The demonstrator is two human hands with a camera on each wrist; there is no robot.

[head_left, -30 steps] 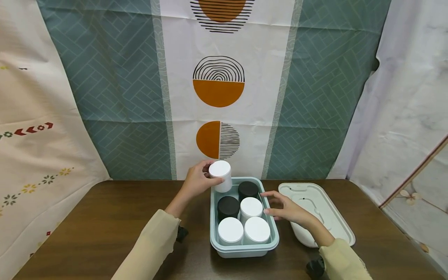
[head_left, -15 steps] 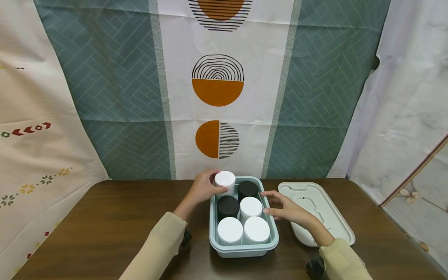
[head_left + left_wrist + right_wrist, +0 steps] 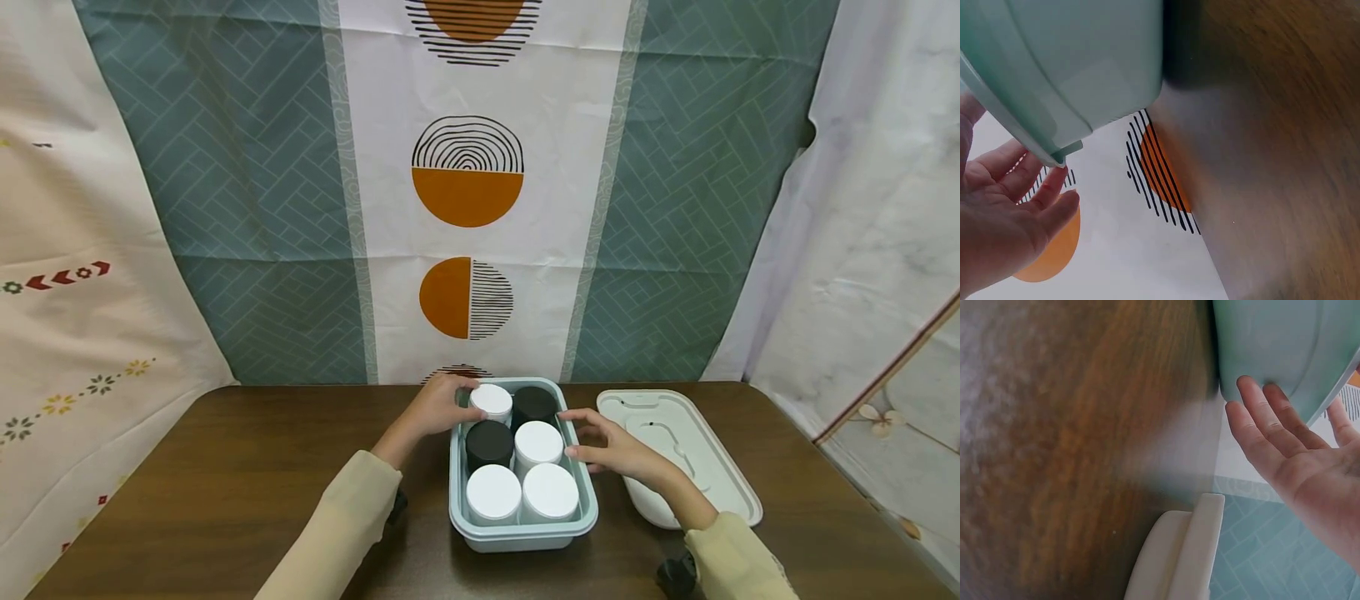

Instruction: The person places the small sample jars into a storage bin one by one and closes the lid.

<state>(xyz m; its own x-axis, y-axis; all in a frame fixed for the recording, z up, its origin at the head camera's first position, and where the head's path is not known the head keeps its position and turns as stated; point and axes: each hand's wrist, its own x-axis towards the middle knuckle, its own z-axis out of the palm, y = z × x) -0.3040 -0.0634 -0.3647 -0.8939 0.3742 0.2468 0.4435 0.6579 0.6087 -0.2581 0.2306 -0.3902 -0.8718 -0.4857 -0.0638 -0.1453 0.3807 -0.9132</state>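
Note:
A pale blue-green plastic bin [image 3: 458, 500] stands on the table, holding white-topped jars and two black-topped ones in two columns. My left hand [image 3: 431, 411] reaches over the bin's back left corner, thumb and index finger around a white jar [image 3: 491, 400] that sits low in that corner. Its other fingers [image 3: 1054, 206] hang outside the rim in the left wrist view. Just in front of that jar is a black-topped jar [image 3: 489, 443]. My right hand [image 3: 615, 448] rests at the bin's right side, its fingers [image 3: 1260, 412] extended along the outer wall.
A whitish lid [image 3: 712, 458] lies on the brown wooden table [image 3: 247, 492], right of the bin and partly behind the right forearm. Patterned cloth [image 3: 285, 208] hangs directly behind the table's back edge, with more cloth at both sides.
My left hand has lowered the white jar into the bin's back left corner, moving down and slightly right. My right hand has stayed in place at the bin's side.

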